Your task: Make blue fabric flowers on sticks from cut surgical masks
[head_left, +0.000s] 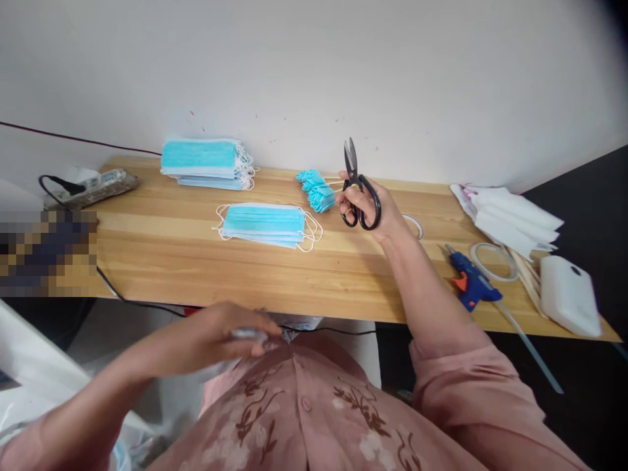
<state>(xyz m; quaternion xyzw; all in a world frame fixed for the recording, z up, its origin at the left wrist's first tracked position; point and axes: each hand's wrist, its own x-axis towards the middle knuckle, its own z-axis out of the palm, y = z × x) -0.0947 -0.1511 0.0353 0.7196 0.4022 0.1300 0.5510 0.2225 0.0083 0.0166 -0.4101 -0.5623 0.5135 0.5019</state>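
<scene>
My right hand (369, 204) grips a pair of black-handled scissors (350, 156) above the table, blades pointing up and slightly parted. Just left of it lies a bunch of folded blue pieces (316, 191) with pale sticks. A few blue face masks (263, 224) with white ear loops lie flat in the middle of the table. Below the front edge, near my lap, is my left hand (223, 335), blurred, its fingers curled round something greyish and shiny that I cannot make out.
A taller stack of masks (199, 160) stands by the wall. On the right are a blue glue gun (471, 278), a roll of white tape (493, 261), white sheets (515, 212) and a white box (569, 296). A power strip (93, 186) lies at the left.
</scene>
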